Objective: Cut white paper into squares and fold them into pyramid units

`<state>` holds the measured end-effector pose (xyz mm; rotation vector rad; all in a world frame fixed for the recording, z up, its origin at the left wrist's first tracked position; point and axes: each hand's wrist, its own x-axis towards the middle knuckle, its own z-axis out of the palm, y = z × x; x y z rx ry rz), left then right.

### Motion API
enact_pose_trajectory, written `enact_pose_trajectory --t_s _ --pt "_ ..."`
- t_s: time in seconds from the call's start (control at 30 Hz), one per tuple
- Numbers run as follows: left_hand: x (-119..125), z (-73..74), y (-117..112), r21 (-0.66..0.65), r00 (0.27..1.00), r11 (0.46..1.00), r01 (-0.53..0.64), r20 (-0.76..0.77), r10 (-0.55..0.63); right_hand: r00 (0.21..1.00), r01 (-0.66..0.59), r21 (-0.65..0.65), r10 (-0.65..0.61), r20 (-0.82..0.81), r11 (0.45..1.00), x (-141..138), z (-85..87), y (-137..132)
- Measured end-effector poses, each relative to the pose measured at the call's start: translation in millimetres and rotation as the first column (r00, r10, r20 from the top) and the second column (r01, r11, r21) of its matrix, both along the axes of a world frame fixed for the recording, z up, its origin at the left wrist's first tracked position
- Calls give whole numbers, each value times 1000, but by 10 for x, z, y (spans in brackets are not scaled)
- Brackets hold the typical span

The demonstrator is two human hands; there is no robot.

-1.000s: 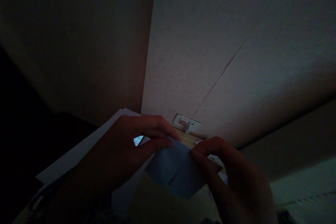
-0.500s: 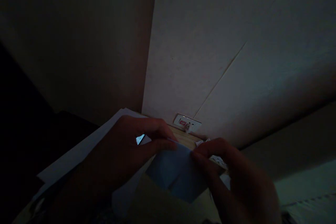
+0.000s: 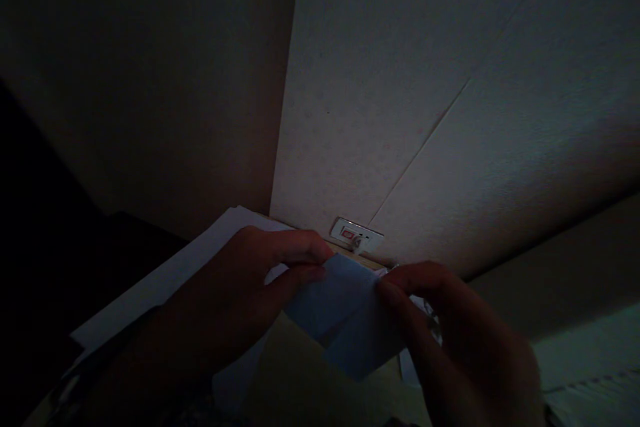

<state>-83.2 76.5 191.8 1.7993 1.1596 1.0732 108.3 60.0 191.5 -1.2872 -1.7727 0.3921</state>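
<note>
A small folded sheet of bluish paper hangs in the air between my two hands, with a crease or slit running across its middle. My left hand pinches its upper left edge between thumb and forefinger. At its upper right corner, the thumb and forefinger of my right hand are closed on it. Dim light hides the finer folds. Under my left forearm lie larger white sheets of paper on the wooden table.
On the wall behind the table is a socket plate with a red switch and a plug in it. White papers lie partly hidden behind my right hand. A pale fabric edge shows at the lower right.
My hands have spread slightly apart, the left one a little leftward and the right one rightward. More of the folded paper's top edge shows between them.
</note>
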Motion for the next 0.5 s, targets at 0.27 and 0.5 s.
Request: enact_pose_trajectory --t_s 0.27,0.5 --pt "-3 -60 -26 34 998 999 26 -50 -25 997 75 20 -75 -17 997 16 -56 -16" --pt "-44 -71 27 2 1000 1000 -4 10 4 997 54 2 -54 -50 999 37 -72 7"
